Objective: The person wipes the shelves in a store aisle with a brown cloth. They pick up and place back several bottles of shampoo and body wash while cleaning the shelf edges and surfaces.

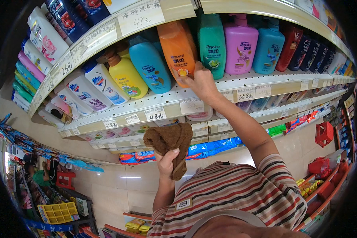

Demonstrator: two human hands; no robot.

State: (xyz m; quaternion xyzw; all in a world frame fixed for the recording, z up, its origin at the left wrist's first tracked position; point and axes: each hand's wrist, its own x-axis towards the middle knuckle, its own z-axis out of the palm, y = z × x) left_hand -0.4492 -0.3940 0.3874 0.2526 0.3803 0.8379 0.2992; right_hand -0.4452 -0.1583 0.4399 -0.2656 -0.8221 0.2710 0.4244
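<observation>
My right hand (200, 81) grips the lower part of an orange Rejoice shampoo bottle (174, 47), thumb across its front and fingers round its right side. The bottle stands tilted at the front of a white perforated shelf (178, 94). A blue Rejoice bottle (150, 67) is to its left, and a green Rejoice bottle (211, 47) is close on its right. Lower down, in front of my chest, my left hand (166, 163) holds a bunched brown cloth (169, 138), apart from the shelf.
Pink (241, 47) and teal pump bottles (268, 49) continue the row rightward; a yellow pump bottle (128, 77) stands left. Handwritten price tags line the shelf edge (154, 113). An upper shelf lip (119, 28) overhangs the bottles. Behind me are a red basket (324, 134) and low display racks (327, 196).
</observation>
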